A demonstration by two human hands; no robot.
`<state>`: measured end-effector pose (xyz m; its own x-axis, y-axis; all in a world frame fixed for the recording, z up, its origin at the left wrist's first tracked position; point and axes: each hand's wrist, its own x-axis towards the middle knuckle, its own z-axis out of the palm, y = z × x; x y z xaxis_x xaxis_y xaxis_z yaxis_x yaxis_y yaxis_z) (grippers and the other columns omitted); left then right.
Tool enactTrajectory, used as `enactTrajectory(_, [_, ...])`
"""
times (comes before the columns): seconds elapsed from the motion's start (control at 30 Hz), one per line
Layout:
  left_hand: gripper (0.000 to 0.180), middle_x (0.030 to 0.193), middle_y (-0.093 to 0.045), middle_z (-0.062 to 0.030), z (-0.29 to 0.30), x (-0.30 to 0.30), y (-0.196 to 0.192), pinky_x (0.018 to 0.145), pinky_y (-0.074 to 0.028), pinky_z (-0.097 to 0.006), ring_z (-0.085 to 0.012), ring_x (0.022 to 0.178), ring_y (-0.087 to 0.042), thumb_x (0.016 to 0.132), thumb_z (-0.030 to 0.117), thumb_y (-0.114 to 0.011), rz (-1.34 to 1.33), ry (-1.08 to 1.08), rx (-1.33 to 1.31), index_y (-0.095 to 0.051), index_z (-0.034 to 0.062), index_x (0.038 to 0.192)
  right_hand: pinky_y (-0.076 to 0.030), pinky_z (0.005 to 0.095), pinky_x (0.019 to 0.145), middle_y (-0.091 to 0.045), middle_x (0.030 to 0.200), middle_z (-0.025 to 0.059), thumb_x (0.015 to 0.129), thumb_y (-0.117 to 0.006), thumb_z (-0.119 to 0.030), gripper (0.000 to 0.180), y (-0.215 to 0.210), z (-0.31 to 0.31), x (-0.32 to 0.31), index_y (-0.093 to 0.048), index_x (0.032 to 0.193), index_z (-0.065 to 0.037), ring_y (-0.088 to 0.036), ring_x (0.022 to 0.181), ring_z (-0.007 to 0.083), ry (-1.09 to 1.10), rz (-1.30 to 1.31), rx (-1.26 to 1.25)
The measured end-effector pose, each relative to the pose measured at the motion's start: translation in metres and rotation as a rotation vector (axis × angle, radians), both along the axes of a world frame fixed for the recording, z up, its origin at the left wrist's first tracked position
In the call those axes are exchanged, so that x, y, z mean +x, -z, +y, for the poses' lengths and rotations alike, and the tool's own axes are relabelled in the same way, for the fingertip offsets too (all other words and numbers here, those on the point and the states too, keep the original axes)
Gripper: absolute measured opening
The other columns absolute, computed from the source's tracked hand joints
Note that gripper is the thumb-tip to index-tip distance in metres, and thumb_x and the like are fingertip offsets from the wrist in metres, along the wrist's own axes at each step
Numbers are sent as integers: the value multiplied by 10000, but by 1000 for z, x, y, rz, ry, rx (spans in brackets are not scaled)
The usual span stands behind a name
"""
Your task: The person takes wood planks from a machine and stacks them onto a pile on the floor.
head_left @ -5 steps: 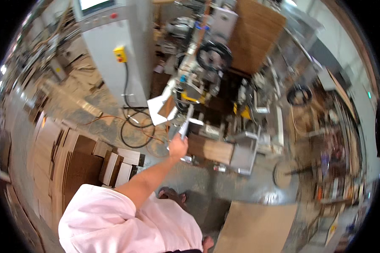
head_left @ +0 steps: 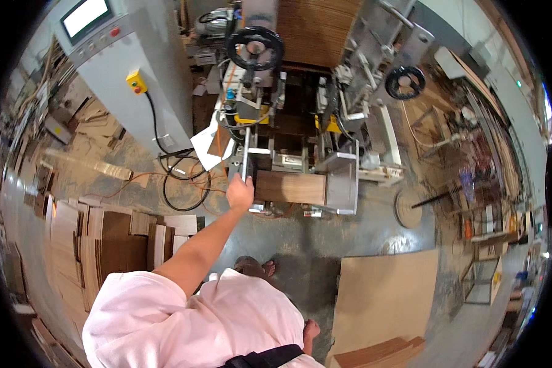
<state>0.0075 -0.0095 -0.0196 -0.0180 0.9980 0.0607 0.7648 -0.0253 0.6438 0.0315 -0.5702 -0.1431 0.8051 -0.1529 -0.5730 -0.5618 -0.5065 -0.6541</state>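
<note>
One brown board (head_left: 291,187), lying between left metal plate (head_left: 246,161) and right metal plate (head_left: 342,180). Beside board's left end, left hand (head_left: 240,193) with fingers clamped on left metal plate; probably best gripped evenly, fingertips clear of board. Well apart from board, right hand (head_left: 311,331); cannot tell finger state.

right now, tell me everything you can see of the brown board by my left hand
The brown board looks wooden, flat and rectangular, with grain running along its length. It lies crosswise at the near end of the machine, its right end by a grey metal guide. Your left hand is near its left end; contact is unclear.
</note>
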Motion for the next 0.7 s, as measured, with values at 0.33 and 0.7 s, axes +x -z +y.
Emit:
enactTrajectory(0.33, [326, 885, -636, -285, -4, -3, -5, 780, -463, -541, -473, 866, -610, 902, 292, -578, -67, 76, 3, -546, -29, 948, -460, 392, 620, -624, 661, 114, 701, -652, -120, 178, 50, -39, -52, -616, 700, 54, -530, 613, 213, -164, -111, -94])
enactTrajectory(0.7, [278, 946, -613, -269, 5, -18, 12, 812, -448, -517, -460, 926, -585, 888, 240, -580, -30, 73, 42, -554, -28, 958, -489, 399, 626, -651, 679, 167, 759, -655, -207, 231, 201, -93, -19, -694, 813, 14, -606, 632, 183, -274, -140, -181])
